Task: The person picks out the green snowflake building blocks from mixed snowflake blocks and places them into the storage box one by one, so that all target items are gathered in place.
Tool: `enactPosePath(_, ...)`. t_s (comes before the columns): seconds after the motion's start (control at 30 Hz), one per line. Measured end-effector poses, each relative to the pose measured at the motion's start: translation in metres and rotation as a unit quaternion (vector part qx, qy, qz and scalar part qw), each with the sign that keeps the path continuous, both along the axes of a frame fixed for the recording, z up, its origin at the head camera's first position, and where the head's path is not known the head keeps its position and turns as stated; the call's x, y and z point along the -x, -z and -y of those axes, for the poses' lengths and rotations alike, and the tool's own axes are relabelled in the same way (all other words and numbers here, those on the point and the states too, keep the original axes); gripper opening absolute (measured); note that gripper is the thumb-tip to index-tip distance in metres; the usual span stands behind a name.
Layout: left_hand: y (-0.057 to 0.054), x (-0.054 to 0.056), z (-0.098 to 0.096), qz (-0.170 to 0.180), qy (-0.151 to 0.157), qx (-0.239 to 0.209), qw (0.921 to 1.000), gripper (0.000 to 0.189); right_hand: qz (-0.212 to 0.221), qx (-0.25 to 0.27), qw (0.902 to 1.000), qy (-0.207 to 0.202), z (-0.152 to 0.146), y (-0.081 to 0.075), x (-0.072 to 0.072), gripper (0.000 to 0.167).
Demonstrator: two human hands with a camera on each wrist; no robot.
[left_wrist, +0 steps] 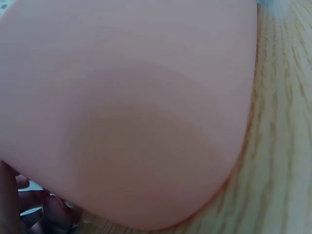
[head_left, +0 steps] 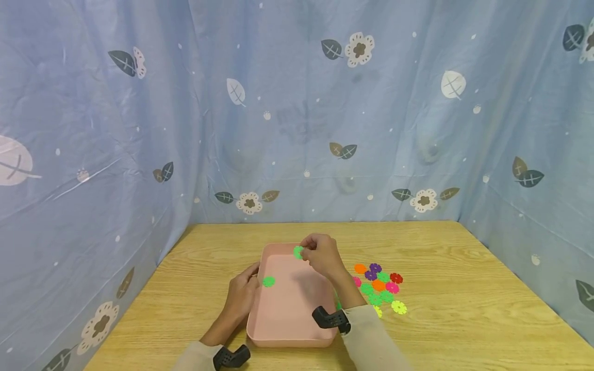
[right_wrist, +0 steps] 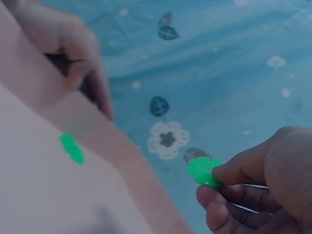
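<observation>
A pink rectangular tray [head_left: 292,322] lies on the table. My left hand [head_left: 241,296] grips its left wall, with the thumb over the rim and the fingers outside, as the right wrist view shows. My right hand [head_left: 323,256] is raised over the tray's far right part, pinching a green slotted snowflake disc [right_wrist: 199,169] between thumb and fingers. Another green disc [head_left: 268,281] rests inside the tray close to the left wall. The left wrist view is mostly filled by the tray's outer side [left_wrist: 146,97].
Right of the tray lies a loose group of snowflake discs [head_left: 378,285] in orange, purple, green, pink, red and yellow; my right forearm hides part of it. The wooden table [head_left: 445,309] is bounded by a blue patterned curtain [head_left: 297,123] at the back and sides.
</observation>
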State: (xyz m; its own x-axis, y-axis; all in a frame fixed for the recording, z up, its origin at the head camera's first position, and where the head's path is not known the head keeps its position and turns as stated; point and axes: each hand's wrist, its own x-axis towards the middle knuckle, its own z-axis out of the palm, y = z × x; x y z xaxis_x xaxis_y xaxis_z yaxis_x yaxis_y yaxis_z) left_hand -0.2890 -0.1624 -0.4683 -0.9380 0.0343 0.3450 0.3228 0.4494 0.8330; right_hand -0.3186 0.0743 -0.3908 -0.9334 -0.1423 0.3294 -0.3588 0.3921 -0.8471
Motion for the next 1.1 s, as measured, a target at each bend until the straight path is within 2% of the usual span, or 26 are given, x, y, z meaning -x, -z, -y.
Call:
enactPosePath(0.2,0.000,0.000,-0.001,-0.001,-0.004,-0.002,1.0000,0.049,0.007,-0.044,0.9981,-0.042,0.012,0.019,0.007,0.014)
enactPosePath(0.27,0.000,0.000,-0.001,-0.003,-0.010,0.003,0.9999,0.049,-0.006,-0.068,0.9968,-0.042,0.015,0.025,0.009,0.015)
enactPosePath(0.37,0.000,-0.001,-0.002,-0.012,-0.016,0.010,0.9997,0.049,-0.053,-0.117,0.9914,-0.028,0.020,0.031,0.012,0.018)
enactPosePath(0.5,0.000,-0.001,-0.003,-0.020,-0.017,0.015,0.9995,0.048,-0.059,-0.151,0.9864,-0.031,0.025,0.038,0.010,0.020)
enactPosePath(0.6,0.001,-0.001,-0.004,-0.021,-0.015,0.012,0.9996,0.048,-0.017,-0.138,0.9885,-0.059,0.028,0.041,0.006,0.017)
enactPosePath(0.83,0.001,-0.002,-0.002,-0.028,-0.022,0.020,0.9992,0.047,0.005,-0.126,0.9877,-0.092,0.035,0.043,0.007,0.013)
enactPosePath(0.97,0.000,-0.002,-0.002,-0.023,-0.019,0.019,0.9994,0.047,0.016,-0.158,0.9818,-0.104,0.038,0.041,0.013,0.012)
enactPosePath(1.1,-0.001,-0.001,-0.002,-0.034,-0.011,0.027,0.9990,0.047,0.041,-0.203,0.9725,-0.106,0.041,0.038,0.019,0.016)
